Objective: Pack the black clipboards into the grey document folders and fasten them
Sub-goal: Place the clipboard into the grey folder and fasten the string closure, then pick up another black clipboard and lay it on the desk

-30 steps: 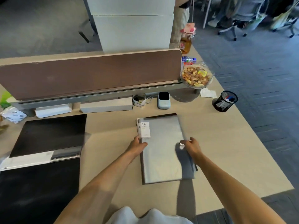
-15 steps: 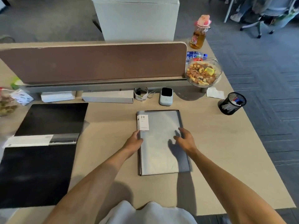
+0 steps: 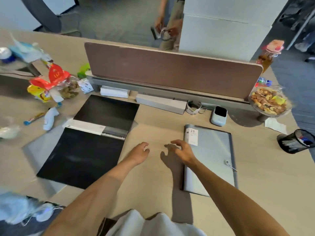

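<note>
A closed grey document folder [image 3: 213, 159] lies flat on the desk to the right, with a white "20" label at its top left corner and a string fastener on its right edge. To the left lie black clipboards [image 3: 81, 157], the nearer one overlapping another [image 3: 107, 111], with a metal clip between them and a grey sheet under them. My left hand [image 3: 139, 152] hovers over bare desk between folder and clipboards, fingers loosely curled, holding nothing. My right hand [image 3: 181, 150] is spread at the folder's left edge, empty.
A brown desk divider [image 3: 170, 72] runs along the back. A bowl of nuts [image 3: 269, 103], a black mesh pen cup [image 3: 296, 141], a small white device [image 3: 219, 115] and white boxes stand near it. Snack packets [image 3: 51, 86] clutter the far left. A person stands behind the divider.
Both hands have come off the grey folder and moved left. The view has swung left, so the folder now sits to the right and the clipboards are nearer the middle.
</note>
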{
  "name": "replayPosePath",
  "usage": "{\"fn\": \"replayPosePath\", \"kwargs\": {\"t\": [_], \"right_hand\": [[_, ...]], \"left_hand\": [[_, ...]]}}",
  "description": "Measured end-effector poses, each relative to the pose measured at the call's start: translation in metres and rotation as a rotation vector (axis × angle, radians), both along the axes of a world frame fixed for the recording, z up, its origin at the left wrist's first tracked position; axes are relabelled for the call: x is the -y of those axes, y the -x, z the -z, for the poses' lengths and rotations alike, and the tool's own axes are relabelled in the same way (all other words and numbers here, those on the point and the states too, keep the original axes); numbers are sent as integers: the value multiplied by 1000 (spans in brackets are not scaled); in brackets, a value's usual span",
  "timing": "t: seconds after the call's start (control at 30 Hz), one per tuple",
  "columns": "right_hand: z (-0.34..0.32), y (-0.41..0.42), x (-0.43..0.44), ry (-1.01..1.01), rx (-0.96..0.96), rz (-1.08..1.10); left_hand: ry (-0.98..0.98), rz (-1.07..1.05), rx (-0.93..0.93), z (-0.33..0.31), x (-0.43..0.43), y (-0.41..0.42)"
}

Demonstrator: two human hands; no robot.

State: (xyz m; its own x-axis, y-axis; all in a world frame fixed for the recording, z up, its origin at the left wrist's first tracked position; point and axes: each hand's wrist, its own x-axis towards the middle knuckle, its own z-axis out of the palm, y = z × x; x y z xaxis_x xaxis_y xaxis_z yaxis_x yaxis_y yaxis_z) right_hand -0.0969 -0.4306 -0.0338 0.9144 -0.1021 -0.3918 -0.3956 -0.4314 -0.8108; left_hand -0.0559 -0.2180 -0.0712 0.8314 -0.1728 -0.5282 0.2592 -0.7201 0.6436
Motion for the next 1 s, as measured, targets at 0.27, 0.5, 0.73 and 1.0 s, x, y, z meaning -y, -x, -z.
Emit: {"fn": "replayPosePath", "kwargs": {"t": [0.27, 0.5, 0.73, 1.0], "right_hand": [[13, -46, -118, -15, -89, -76], [31, -90, -193, 9, -123, 20], [51, -125, -234, 58, -195, 217], [60, -139, -249, 42, -203, 300]], "left_hand": [[-15, -134, 33, -8, -121, -15], [-48, -286, 128, -5, -210, -57], [-143, -411, 192, 7, -281, -112], [-195, -433, 137, 16, -312, -153]]}}
